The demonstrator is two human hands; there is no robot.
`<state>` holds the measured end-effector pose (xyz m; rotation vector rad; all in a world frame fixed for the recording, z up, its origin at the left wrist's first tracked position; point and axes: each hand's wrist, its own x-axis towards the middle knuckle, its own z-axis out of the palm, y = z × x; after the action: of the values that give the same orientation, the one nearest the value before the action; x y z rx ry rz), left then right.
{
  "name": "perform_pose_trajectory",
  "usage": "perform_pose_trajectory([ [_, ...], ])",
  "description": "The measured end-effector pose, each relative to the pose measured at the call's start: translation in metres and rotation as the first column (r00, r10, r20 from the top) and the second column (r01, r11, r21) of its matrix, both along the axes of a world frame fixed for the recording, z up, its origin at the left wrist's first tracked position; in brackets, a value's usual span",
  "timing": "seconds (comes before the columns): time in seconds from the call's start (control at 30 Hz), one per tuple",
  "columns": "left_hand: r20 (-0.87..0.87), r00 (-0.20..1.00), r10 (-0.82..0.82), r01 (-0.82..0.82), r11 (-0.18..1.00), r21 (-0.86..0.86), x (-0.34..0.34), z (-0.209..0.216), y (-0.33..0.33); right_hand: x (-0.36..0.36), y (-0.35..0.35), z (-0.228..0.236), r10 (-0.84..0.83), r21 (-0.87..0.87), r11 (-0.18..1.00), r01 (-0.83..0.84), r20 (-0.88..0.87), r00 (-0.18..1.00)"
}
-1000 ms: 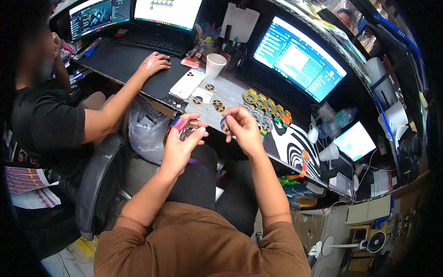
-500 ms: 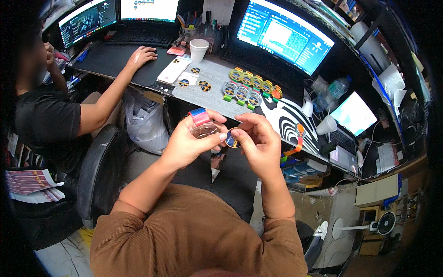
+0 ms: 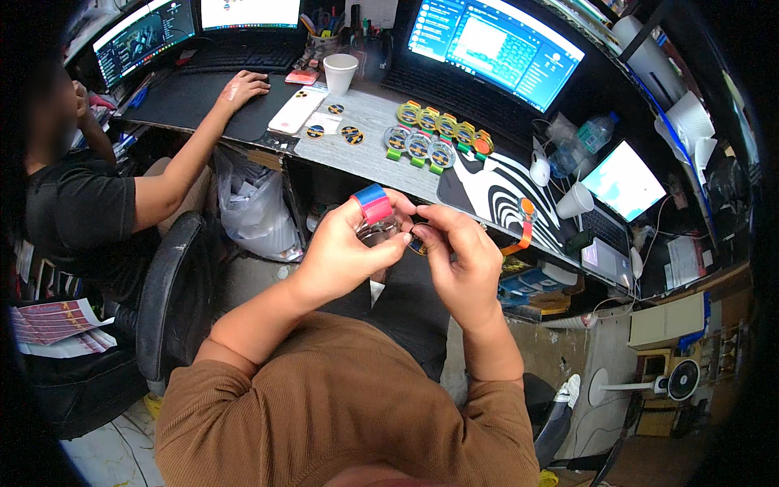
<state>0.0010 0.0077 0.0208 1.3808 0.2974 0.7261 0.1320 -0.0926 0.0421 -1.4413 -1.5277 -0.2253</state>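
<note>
Medal, dark and shiny, held up in front of the near desk edge, over the lap; mostly hidden by fingers. Its red-and-blue ribbon loops over the top of the left hand. Left fingers curled behind the medal, thumb across the front: pinching it. Right hand just beside, thumb and forefinger pinching a small dark round disc, largely covered by the fingertips. Cannot tell whether disc and medal touch.

Beyond the hands, grey desktop. Three loose round discs lie on it to the left, near a white phone; white cup behind the phone. Directly ahead, a close-packed cluster of medals with green-toned ribbons takes up the space before the monitor. To its right, black-and-white patterned mat, with an orange medal on it, ribbon trailing over the edge; white mouse and a tilted cup beyond.

Left: co-worker's hand on a black desk pad; plastic bag below, beside a black chair.
</note>
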Motion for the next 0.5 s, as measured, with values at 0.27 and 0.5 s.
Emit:
perform_pose_trajectory([
  [0.27, -0.088, 0.996, -0.012, 0.016, 0.999, 0.042, -0.001, 0.003, -0.002, 0.0, -0.003, -0.005, 0.007, 0.025, 1.0, -0.007, 0.035, 0.999],
  [0.5, -0.202, 0.947, -0.251, 0.248, 0.968, -0.041, -0.004, -0.001, 0.012, 0.01, -0.018, -0.009, 0.093, -0.115, 0.964, -0.24, -0.698, 0.71],
])
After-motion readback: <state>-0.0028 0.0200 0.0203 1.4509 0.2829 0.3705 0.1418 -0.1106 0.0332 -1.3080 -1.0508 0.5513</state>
